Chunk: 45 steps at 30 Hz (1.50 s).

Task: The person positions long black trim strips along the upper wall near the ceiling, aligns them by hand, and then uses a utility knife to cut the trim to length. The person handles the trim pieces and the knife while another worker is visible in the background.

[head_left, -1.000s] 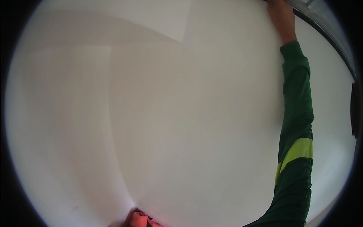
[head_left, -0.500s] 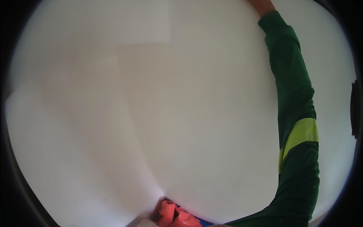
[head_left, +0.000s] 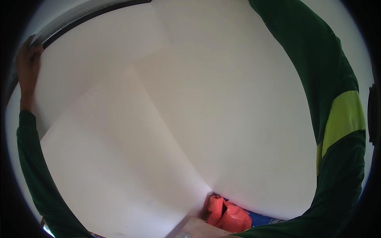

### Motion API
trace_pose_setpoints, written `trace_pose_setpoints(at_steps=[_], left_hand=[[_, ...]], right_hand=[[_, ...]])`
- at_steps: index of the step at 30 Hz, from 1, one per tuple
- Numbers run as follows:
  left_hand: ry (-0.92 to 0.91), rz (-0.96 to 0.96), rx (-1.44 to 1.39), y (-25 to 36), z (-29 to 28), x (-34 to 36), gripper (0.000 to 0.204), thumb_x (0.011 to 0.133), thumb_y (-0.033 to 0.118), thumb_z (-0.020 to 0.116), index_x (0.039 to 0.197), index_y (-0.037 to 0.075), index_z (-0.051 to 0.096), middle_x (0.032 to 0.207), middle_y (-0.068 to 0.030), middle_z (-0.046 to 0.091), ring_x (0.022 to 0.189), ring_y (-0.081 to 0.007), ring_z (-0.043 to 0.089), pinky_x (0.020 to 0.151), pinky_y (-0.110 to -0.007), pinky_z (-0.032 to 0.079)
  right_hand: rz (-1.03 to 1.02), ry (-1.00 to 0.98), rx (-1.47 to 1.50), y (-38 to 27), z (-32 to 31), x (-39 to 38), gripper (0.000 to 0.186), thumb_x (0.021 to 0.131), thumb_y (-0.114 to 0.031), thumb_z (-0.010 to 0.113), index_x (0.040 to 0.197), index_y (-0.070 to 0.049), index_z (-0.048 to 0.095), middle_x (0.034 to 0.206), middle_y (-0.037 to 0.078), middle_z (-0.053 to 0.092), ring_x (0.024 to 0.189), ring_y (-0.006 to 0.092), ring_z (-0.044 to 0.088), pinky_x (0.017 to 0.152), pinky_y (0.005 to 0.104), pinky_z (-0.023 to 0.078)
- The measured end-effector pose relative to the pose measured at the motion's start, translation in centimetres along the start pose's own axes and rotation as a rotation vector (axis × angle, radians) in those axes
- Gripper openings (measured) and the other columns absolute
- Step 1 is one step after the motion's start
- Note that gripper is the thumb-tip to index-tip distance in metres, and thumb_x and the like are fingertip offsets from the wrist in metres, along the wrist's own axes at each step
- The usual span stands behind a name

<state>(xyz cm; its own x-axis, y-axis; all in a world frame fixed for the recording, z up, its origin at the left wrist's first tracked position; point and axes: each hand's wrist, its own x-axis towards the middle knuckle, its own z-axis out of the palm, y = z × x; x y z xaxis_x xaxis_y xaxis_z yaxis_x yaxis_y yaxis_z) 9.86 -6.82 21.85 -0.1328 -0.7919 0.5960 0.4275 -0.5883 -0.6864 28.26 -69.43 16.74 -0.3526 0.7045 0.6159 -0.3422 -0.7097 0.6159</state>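
Observation:
Raised at the upper left, my left hand [head_left: 29, 67] has its fingers bent round the near end of a long dark-edged rail [head_left: 95, 15]. The rail curves along the top left of the view, against a pale wall [head_left: 238, 99]; the hand is dim, and the exact grip is partly hidden. Only the dark green sleeve [head_left: 297, 43] of my right arm shows, with a lime band, stretched up along the right side. My right hand lies beyond the top edge.
A wall corner runs down the middle to a red plastic bag [head_left: 234, 218] at the bottom. Beside the bag lies something blue [head_left: 262, 219], and a beige surface [head_left: 198, 229] sits before it. A dark object [head_left: 371, 115] shows at the far right rim.
My left arm and hand have come into view at the left, along with the rail. My right arm reaches higher, its hand now out of sight. More of the red bag shows.

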Motion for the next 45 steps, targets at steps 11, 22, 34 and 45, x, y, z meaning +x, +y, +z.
trace_pose_setpoints(at_steps=[11,22,34,45], left_hand=[[-0.023,0.057,0.125,-2.2,-1.2,1.6,0.013,0.092,0.009,0.075,0.104,0.012,0.079,0.148,-0.0122,0.065,0.131,-0.0343,0.063,0.113,-0.045,0.047],[-0.036,0.069,0.031,-2.0,-0.5,1.0,0.018,0.091,0.002,0.074,0.106,0.011,0.079,0.142,-0.0184,0.068,0.129,-0.0387,0.066,0.111,-0.047,0.051],[-0.034,0.049,0.0,-1.4,-0.3,1.2,0.021,0.092,0.002,0.074,0.108,0.013,0.081,0.144,-0.0162,0.067,0.132,-0.0368,0.065,0.111,-0.046,0.051],[-0.034,0.123,0.105,-2.1,0.1,1.5,0.017,0.094,0.008,0.074,0.108,0.014,0.08,0.142,-0.0174,0.068,0.127,-0.0372,0.067,0.11,-0.045,0.051]], right_hand=[[0.088,-0.139,-0.135,1.7,-1.1,0.9,0.04,0.105,-0.011,0.057,0.144,-0.001,0.061,0.117,0.016,0.072,0.114,0.0323,0.069,0.107,0.0552,0.048],[0.103,-0.11,-0.137,0.3,-1.1,1.7,0.036,0.105,-0.01,0.059,0.138,0.001,0.064,0.115,0.017,0.075,0.111,0.0336,0.073,0.102,0.0515,0.055],[0.062,-0.096,-0.129,0.9,-0.6,0.5,0.03,0.104,-0.009,0.06,0.13,0.003,0.067,0.109,0.017,0.076,0.104,0.0348,0.075,0.092,0.0489,0.058],[0.063,-0.107,-0.058,0.8,0.5,0.8,0.028,0.103,-0.009,0.06,0.128,0.003,0.066,0.109,0.017,0.074,0.103,0.0333,0.073,0.089,0.0466,0.057]])
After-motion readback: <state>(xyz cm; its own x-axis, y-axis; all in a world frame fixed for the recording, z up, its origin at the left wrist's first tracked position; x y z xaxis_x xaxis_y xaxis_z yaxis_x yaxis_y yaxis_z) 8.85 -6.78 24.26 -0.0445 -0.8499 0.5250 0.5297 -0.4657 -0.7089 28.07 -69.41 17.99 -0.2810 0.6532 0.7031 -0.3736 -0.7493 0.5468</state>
